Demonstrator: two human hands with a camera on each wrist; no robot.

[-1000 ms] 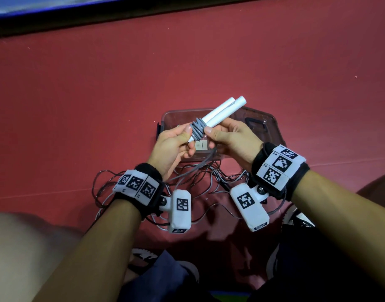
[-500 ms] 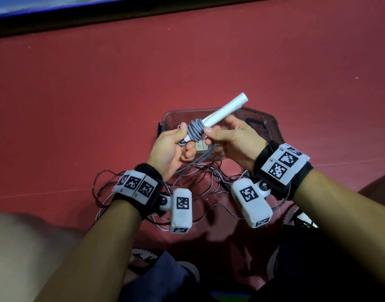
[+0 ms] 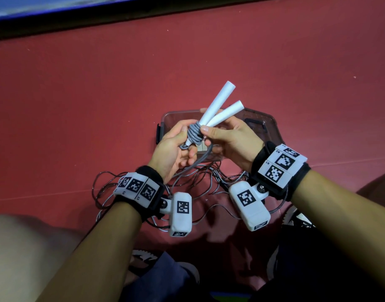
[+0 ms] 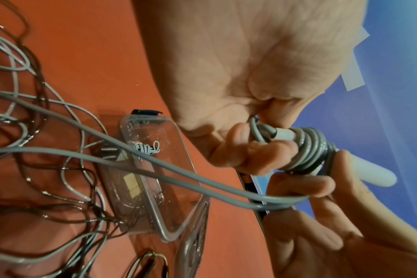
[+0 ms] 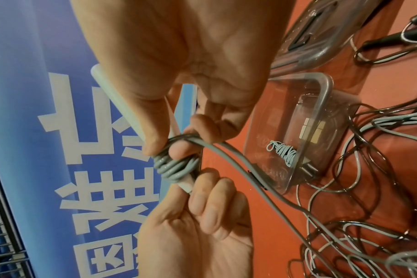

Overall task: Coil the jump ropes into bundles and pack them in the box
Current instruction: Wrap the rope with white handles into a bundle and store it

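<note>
The two white, smooth, tapered plastic jump-rope handles point(image 3: 217, 110) point up and away from the person, their long axes slanting to the right and splaying apart at the far ends into a narrow V, while the narrow ends meet between the hands. A thick grey rubbery cord point(image 3: 195, 134) is wound in several tight turns around those narrow ends, and a doubled length of it trails down toward the floor. The right hand point(image 3: 228, 140) grasps the handles, thumb pressed on the coil. The left hand point(image 3: 173, 149) curls its fingers around the handles' tips and the cord. The bundle is held above a clear plastic box point(image 3: 163, 125) on the red floor point(image 3: 78, 105), where thin loose cords point(image 3: 104, 182) lie tangled nearby.
</note>
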